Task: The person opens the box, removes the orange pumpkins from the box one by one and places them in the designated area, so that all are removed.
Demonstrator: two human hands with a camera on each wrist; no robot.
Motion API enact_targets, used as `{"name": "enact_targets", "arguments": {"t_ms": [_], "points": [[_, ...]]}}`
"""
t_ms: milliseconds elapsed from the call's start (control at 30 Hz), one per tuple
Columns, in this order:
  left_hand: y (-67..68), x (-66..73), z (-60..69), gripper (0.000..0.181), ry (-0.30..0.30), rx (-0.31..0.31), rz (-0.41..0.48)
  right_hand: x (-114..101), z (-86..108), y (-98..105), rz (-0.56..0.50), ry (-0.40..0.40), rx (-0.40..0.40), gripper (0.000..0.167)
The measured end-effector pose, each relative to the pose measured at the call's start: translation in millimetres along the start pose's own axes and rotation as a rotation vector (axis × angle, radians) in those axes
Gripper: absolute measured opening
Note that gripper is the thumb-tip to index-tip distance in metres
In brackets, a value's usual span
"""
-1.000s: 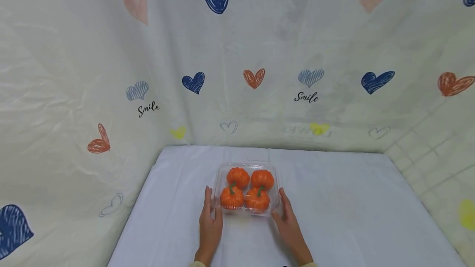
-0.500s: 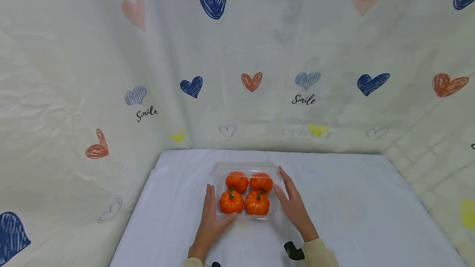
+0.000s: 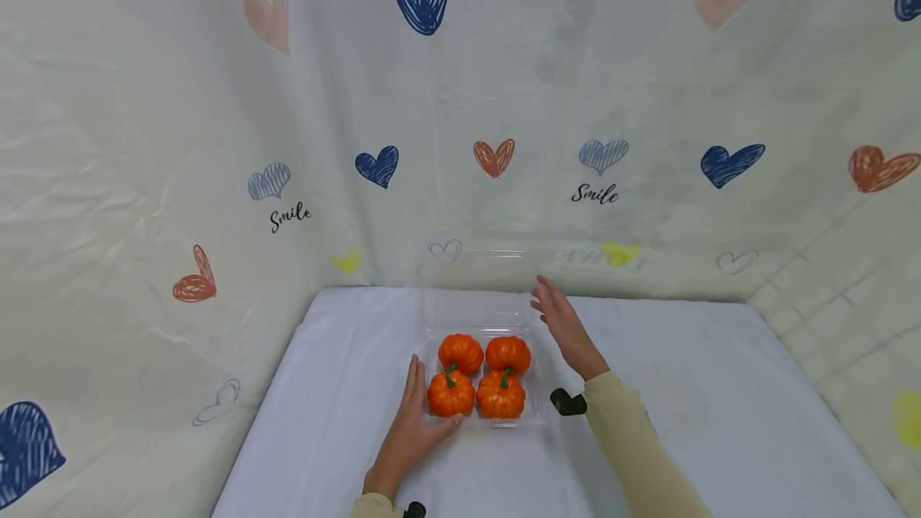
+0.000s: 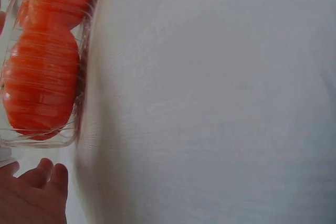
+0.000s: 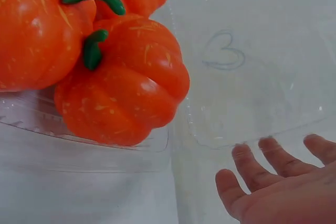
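Note:
A clear plastic clamshell box (image 3: pixel 536 418) stands on the white-covered table with small orange toy pumpkins (image 3: pixel 451 396) inside, set in two rows with green stems. Its transparent lid (image 3: pixel 475 308) stands raised at the back. My left hand (image 3: pixel 412 434) is at the box's front left corner, fingers straight along the side and thumb at the front rim. In the left wrist view, fingertips (image 4: pixel 60 174) show close to the box end. Beside the lid's right edge, my right hand (image 3: pixel 567 326) has its fingers extended; whether they touch the lid I cannot tell.
A white cloth covers the table (image 3: pixel 676 406). Behind and at the sides hangs a pale curtain (image 3: pixel 504 78) printed with hearts and "Smile". Small black devices (image 3: pixel 568 402) sit at my wrists, by the beige sleeves (image 3: pixel 633 438).
The lid has swung up and back from over the pumpkins. My right hand has risen from the box's right side towards the back. My left hand has moved its thumb onto the front rim.

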State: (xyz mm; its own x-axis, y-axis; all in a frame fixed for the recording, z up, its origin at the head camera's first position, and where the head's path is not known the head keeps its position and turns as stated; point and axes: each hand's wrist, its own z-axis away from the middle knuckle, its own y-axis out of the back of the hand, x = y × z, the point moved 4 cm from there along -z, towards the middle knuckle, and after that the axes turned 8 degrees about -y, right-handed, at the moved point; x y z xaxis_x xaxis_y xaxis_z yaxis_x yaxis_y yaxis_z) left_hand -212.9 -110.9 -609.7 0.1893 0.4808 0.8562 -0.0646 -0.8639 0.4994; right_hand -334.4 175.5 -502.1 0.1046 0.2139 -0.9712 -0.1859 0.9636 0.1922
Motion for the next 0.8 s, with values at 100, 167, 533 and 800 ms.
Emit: {"name": "enact_targets", "arguments": {"t_ms": [100,167,533,800], "points": [[1.2,0.3,0.8,0.123,0.000,-0.007,0.005,2.8,-13.0,2.5,-0.033,-0.059,-0.038,0.081],[1.8,0.2,1.1,0.122,-0.002,-0.009,0.003,6.0,-19.1,2.4,-0.047,-0.103,-0.051,0.086],[0.8,-0.1,3.3,0.121,0.006,-0.028,-0.001,35.7,-19.9,-1.3,-0.125,-0.290,-0.063,0.095],[-2.8,-1.2,4.6,0.123,0.016,-0.023,0.001,50.3,-14.7,-3.8,-0.120,-0.331,-0.061,0.092]]}}
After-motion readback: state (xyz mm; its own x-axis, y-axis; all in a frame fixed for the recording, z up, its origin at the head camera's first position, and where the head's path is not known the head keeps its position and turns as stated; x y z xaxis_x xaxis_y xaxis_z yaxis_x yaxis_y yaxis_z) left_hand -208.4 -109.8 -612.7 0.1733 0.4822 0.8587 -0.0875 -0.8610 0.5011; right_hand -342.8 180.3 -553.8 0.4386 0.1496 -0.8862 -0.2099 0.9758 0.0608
